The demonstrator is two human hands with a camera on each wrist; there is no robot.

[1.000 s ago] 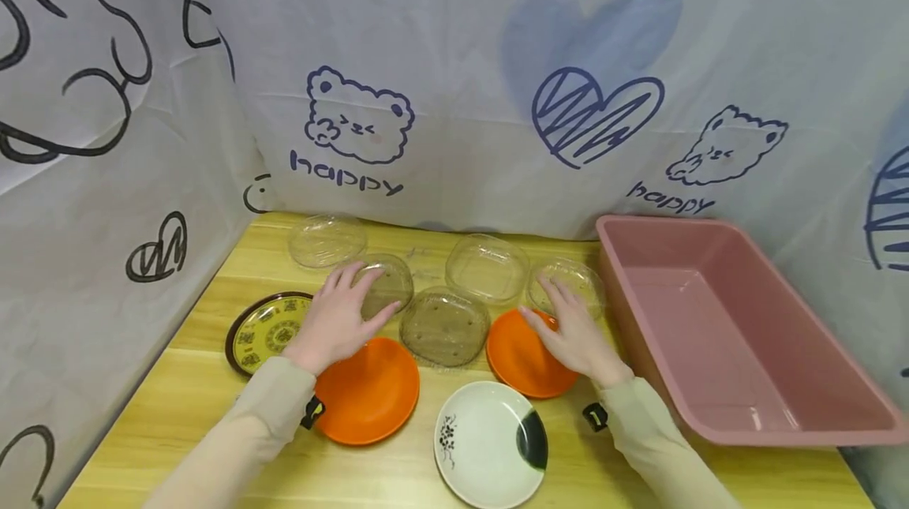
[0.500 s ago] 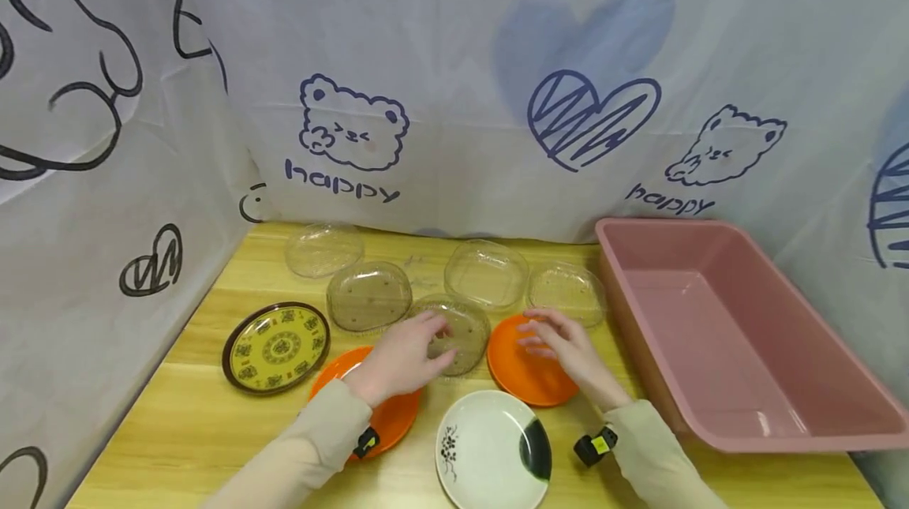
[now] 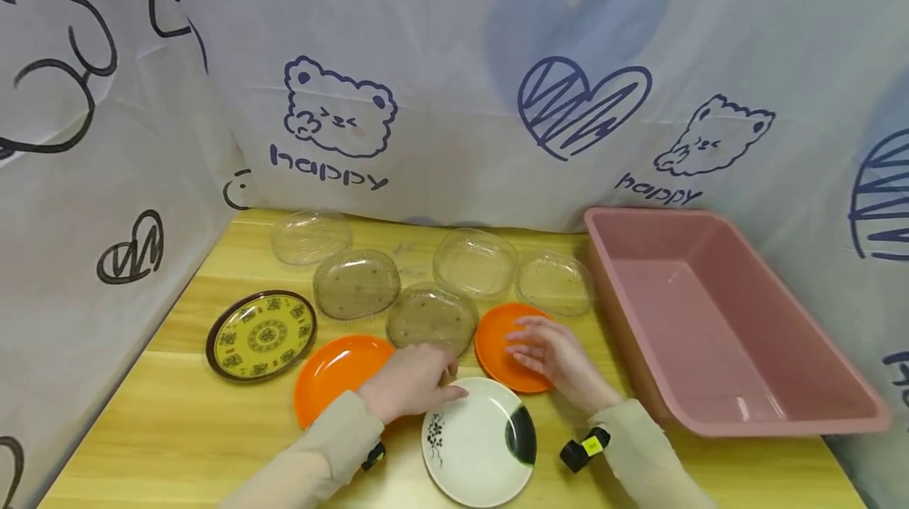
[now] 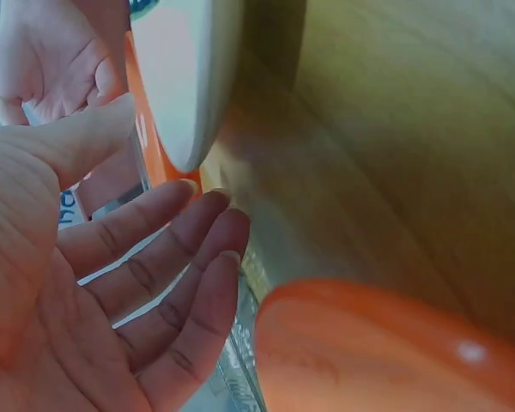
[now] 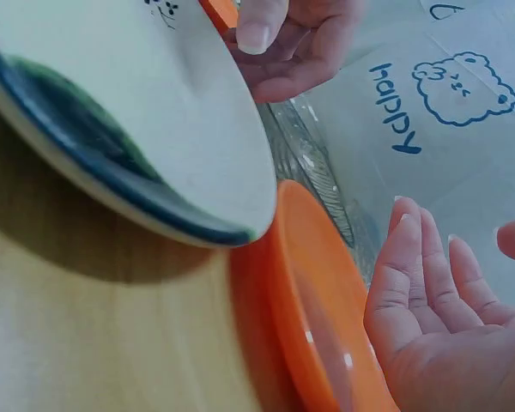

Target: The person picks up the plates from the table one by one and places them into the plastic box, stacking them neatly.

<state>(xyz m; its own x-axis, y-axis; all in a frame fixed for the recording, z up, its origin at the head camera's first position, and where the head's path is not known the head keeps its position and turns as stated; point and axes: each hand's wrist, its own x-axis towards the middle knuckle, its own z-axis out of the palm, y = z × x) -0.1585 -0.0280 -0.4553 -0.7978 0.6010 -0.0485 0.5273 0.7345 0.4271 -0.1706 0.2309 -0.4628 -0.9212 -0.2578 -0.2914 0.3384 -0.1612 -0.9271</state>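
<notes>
My left hand (image 3: 415, 383) is at the upper left rim of a white plate (image 3: 472, 454) with a dark patch and a black floral print. In the left wrist view its fingers (image 4: 167, 296) are loosely bent, fingertips right by the plate's edge, nothing between them and the thumb. My right hand (image 3: 561, 359), fingers relaxed, hovers over the right side of a small orange plate (image 3: 500, 347). In the right wrist view that palm (image 5: 463, 360) faces up beside the orange rim. A larger orange plate (image 3: 334, 375) lies partly hidden behind my left hand and sleeve.
A yellow patterned plate (image 3: 259, 335) with a brown rim lies at the left. Brownish clear dishes (image 3: 358, 284) and colourless clear dishes (image 3: 476, 260) spread across the back. A deep pink tub (image 3: 710, 335) stands at the right. A printed cloth (image 3: 440, 99) hangs behind the table.
My left hand has moved from the brownish dish at the back left, rightward and toward me, to the white plate's rim. My right hand has drawn back slightly over the small orange plate.
</notes>
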